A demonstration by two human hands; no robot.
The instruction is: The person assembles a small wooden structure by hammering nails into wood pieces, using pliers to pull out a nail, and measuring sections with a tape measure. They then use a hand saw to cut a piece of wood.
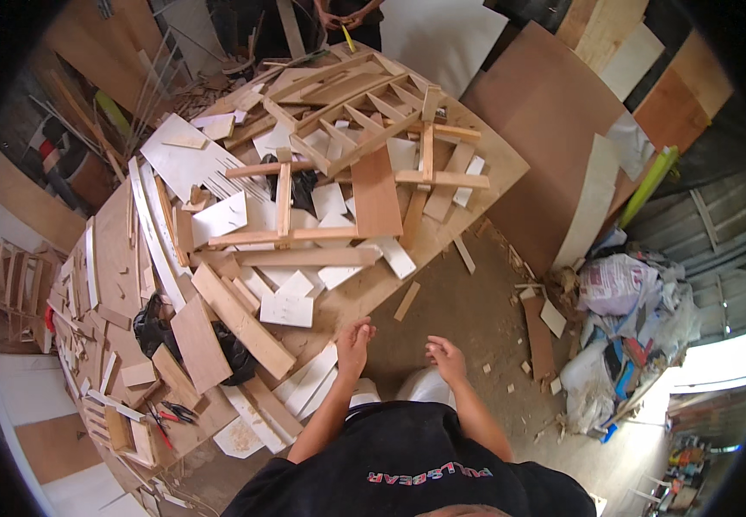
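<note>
Both empty hands, left hand (354, 341) and right hand (447, 356), hang with fingers loosely apart beside the scrap-strewn round plywood tabletop (494, 155); white sacks (618, 284) bulge with waste.

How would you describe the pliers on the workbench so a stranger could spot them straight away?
Start at the big round-edged plywood workbench heaped with wood offcuts, and go to its near left edge, left of the person's left hand. Past the crumpled black plastic bag lie the red-handled pliers beside a dark-handled pair. Among pale wood, their thin red handles stand out.
</note>
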